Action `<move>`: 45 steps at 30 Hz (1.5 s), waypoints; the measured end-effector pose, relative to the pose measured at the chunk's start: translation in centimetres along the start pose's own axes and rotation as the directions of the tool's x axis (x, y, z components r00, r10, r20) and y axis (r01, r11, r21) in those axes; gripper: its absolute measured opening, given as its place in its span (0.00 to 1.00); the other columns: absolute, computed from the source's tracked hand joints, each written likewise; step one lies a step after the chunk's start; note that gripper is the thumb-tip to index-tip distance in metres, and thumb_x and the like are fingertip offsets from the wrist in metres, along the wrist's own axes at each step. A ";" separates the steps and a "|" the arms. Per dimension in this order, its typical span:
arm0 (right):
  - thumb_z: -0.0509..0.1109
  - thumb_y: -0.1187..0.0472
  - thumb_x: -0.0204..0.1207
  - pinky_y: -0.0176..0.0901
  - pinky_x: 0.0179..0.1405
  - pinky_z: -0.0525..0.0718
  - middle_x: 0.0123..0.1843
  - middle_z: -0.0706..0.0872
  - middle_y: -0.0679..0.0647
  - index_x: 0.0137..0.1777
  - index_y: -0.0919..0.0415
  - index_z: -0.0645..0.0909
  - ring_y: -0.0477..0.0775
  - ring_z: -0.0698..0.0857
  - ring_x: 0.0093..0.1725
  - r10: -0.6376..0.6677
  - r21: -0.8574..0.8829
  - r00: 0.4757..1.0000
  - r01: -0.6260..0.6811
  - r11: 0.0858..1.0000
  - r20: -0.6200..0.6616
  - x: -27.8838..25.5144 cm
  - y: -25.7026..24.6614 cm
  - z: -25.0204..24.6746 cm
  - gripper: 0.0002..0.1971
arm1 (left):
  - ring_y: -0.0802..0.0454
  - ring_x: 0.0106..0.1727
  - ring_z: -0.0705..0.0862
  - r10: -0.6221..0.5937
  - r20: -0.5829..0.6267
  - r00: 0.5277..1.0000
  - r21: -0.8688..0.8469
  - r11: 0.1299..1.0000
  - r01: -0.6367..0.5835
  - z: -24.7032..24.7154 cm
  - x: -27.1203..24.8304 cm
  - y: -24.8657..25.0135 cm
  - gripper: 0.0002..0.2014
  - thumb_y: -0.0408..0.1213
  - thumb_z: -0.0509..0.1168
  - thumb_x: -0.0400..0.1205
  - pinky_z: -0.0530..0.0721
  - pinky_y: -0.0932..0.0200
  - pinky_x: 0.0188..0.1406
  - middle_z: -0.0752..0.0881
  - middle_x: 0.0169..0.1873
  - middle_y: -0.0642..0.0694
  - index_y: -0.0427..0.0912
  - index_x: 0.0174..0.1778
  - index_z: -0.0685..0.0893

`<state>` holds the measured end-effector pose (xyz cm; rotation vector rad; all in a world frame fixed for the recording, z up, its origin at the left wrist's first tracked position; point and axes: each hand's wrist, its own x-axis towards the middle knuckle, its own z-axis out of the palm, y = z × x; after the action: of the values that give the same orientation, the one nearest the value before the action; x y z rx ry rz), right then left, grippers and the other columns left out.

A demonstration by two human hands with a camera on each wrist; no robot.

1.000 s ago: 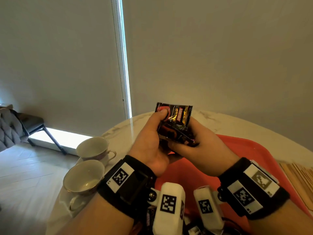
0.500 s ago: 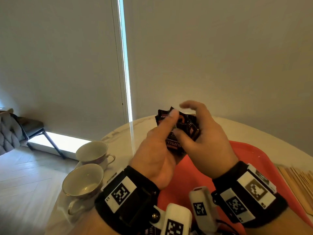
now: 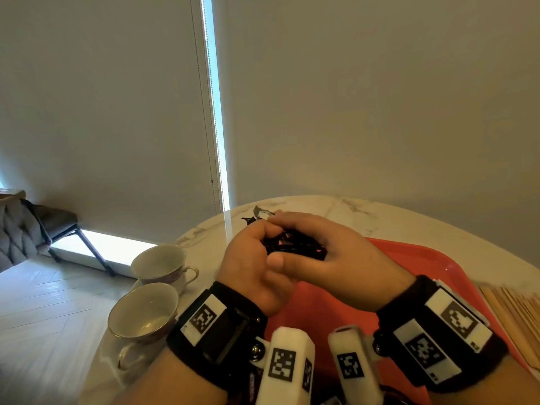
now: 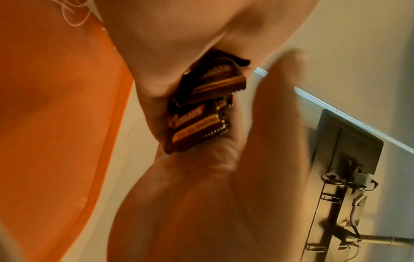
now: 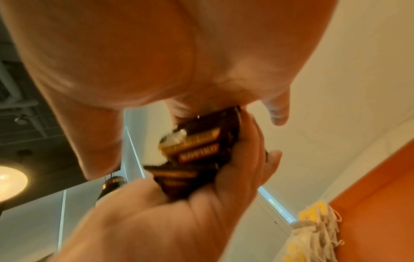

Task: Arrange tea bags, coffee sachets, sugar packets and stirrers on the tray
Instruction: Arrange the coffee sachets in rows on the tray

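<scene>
Nearest, both wrists wear black bands with square black-and-white coded tags. Above the red tray (image 3: 409,267), the left hand (image 3: 248,267) and right hand (image 3: 330,258) meet, fingers of each clamped on a stack of dark coffee sachets (image 4: 201,113); a red panel reads roughly "KOPIKO", blurred. Two empty cups (image 3: 146,311) stand left on the marble counter (image 3: 336,206); wooden stirrers (image 3: 514,311) lie right. Yellow-tagged tea bags (image 5: 313,235) sit beside the tray.

Grey roller blinds (image 3: 365,97) drawn – daylight strip (image 3: 217,112) between; pale wood floor (image 3: 49,305), tufted grey chair (image 3: 17,226) left.
</scene>
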<state>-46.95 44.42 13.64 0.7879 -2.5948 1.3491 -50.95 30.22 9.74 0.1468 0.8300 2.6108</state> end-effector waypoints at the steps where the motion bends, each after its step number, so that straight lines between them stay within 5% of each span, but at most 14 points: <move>1: 0.75 0.42 0.77 0.34 0.68 0.79 0.64 0.86 0.29 0.69 0.33 0.82 0.29 0.82 0.65 0.018 0.057 1.000 -0.018 0.998 0.001 0.0 0.0 0.0 0.20 | 0.40 0.40 0.94 0.026 -0.019 0.999 -0.004 1.000 -0.026 -0.4 0.3 0.1 0.14 0.31 0.59 0.78 0.92 0.48 0.38 0.91 0.41 0.37 0.38 0.51 0.89; 4: 0.70 0.48 0.84 0.43 0.70 0.82 0.63 0.90 0.35 0.71 0.42 0.85 0.34 0.85 0.65 0.035 0.177 0.999 -0.027 0.984 -0.039 0.4 0.4 0.3 0.17 | 0.36 0.48 0.93 0.115 -0.082 0.990 0.052 0.992 -0.111 -1.1 0.9 0.3 0.15 0.28 0.60 0.83 0.91 0.41 0.45 0.91 0.46 0.35 0.42 0.48 0.93; 7: 0.70 0.56 0.85 0.30 0.65 0.82 0.61 0.91 0.36 0.66 0.46 0.89 0.31 0.86 0.62 0.021 0.159 0.992 0.000 0.987 -0.127 0.5 0.9 0.4 0.13 | 0.36 0.50 0.92 0.145 -0.107 0.984 0.107 0.985 -0.134 -1.5 0.9 0.4 0.16 0.28 0.61 0.83 0.90 0.40 0.47 0.91 0.50 0.35 0.44 0.59 0.90; 10: 0.77 0.53 0.79 0.23 0.62 0.78 0.60 0.90 0.34 0.61 0.43 0.90 0.29 0.84 0.63 0.001 0.048 0.982 0.008 0.999 -0.189 0.5 1.2 0.0 0.12 | 0.36 0.51 0.92 0.146 -0.091 0.985 0.153 0.980 -0.131 -1.5 0.7 0.5 0.21 0.28 0.62 0.81 0.90 0.42 0.43 0.92 0.54 0.34 0.44 0.68 0.89; 15: 0.79 0.47 0.75 0.16 0.57 0.73 0.63 0.86 0.34 0.59 0.43 0.91 0.27 0.81 0.64 -0.013 -0.079 0.971 -0.006 0.997 -0.237 0.8 1.8 0.1 0.12 | 0.35 0.56 0.89 0.107 -0.017 0.994 0.140 0.985 -0.104 -1.1 -0.2 1.3 0.31 0.35 0.69 0.74 0.88 0.39 0.55 0.88 0.55 0.35 0.35 0.76 0.82; 19: 0.80 0.48 0.74 0.13 0.55 0.71 0.70 0.81 0.36 0.55 0.45 0.92 0.31 0.79 0.66 -0.024 -0.120 0.976 -0.003 0.993 -0.219 0.9 2.2 0.4 0.11 | 0.35 0.52 0.91 0.107 -0.022 0.994 0.246 0.964 -0.098 -0.7 -0.4 1.2 0.18 0.35 0.67 0.83 0.91 0.43 0.50 0.90 0.53 0.34 0.37 0.68 0.83; 22: 0.80 0.47 0.74 0.28 0.65 0.76 0.73 0.79 0.34 0.52 0.44 0.92 0.33 0.78 0.69 0.007 -0.059 0.977 -0.020 0.998 -0.212 1.0 2.6 0.4 0.09 | 0.36 0.51 0.92 0.123 -0.115 0.986 0.349 0.934 -0.076 -0.8 -0.4 1.2 0.21 0.34 0.65 0.86 0.91 0.45 0.47 0.90 0.56 0.31 0.29 0.73 0.82; 25: 0.81 0.49 0.72 0.43 0.64 0.82 0.65 0.85 0.38 0.50 0.43 0.90 0.37 0.83 0.65 0.049 0.045 0.940 -0.036 0.998 -0.337 1.2 3.1 0.4 0.08 | 0.40 0.48 0.93 0.135 -0.153 0.979 0.389 0.919 -0.066 -0.9 -0.3 1.4 0.19 0.33 0.66 0.87 0.93 0.45 0.47 0.91 0.53 0.34 0.30 0.73 0.83; 28: 0.83 0.54 0.66 0.59 0.60 0.89 0.59 0.89 0.49 0.60 0.46 0.84 0.52 0.89 0.57 0.103 0.225 0.918 -0.015 0.974 -0.383 1.4 3.8 0.3 0.21 | 0.37 0.53 0.93 0.153 -0.130 0.980 0.437 0.896 -0.082 -1.1 -0.3 1.4 0.19 0.30 0.68 0.85 0.93 0.43 0.54 0.91 0.58 0.32 0.29 0.73 0.83; 31: 0.80 0.65 0.65 0.52 0.45 0.91 0.57 0.88 0.59 0.68 0.50 0.80 0.61 0.90 0.49 0.194 0.431 0.936 -0.051 0.901 -0.295 1.4 4.1 0.2 0.30 | 0.41 0.47 0.93 0.178 -0.121 0.977 0.469 0.877 -0.102 -1.4 -0.4 1.2 0.22 0.28 0.72 0.81 0.93 0.46 0.46 0.92 0.52 0.34 0.29 0.72 0.83; 33: 0.78 0.72 0.70 0.47 0.37 0.85 0.52 0.90 0.56 0.62 0.52 0.83 0.56 0.88 0.44 0.222 0.448 0.936 -0.080 0.891 -0.274 1.3 4.0 0.4 0.23 | 0.46 0.39 0.91 0.186 -0.126 0.974 0.473 0.875 -0.106 -1.4 -0.4 1.0 0.23 0.30 0.73 0.80 0.91 0.51 0.38 0.91 0.42 0.39 0.29 0.72 0.83; 36: 0.75 0.75 0.75 0.45 0.34 0.84 0.47 0.92 0.54 0.57 0.52 0.85 0.52 0.87 0.39 0.264 0.486 0.926 -0.105 0.868 -0.271 1.3 4.0 0.3 0.17 | 0.49 0.37 0.89 0.174 -0.136 0.975 0.426 0.899 -0.101 -1.2 -0.4 0.8 0.24 0.33 0.74 0.78 0.90 0.54 0.39 0.89 0.41 0.41 0.30 0.70 0.84; 40: 0.72 0.76 0.77 0.53 0.45 0.88 0.46 0.92 0.55 0.48 0.54 0.87 0.54 0.90 0.43 0.311 0.545 0.892 -0.089 0.833 -0.329 1.3 4.3 -0.5 0.14 | 0.46 0.37 0.88 0.148 -0.169 0.975 0.322 0.943 -0.088 -1.4 -0.2 1.2 0.01 0.29 0.69 0.83 0.89 0.54 0.38 0.89 0.39 0.41 0.38 0.48 0.85; 45: 0.61 0.86 0.69 0.57 0.57 0.89 0.60 0.89 0.57 0.29 0.54 0.90 0.59 0.92 0.55 0.287 0.577 0.858 0.013 0.817 -0.425 1.6 4.9 -0.6 0.27 | 0.47 0.35 0.88 0.142 -0.198 0.970 0.337 0.939 -0.069 -1.2 0.0 1.0 0.03 0.31 0.67 0.86 0.88 0.51 0.42 0.89 0.35 0.42 0.40 0.48 0.82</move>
<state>-50.86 46.59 10.95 0.2210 -1.8845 2.0840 -51.56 28.79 9.35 -0.0083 1.3708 2.5987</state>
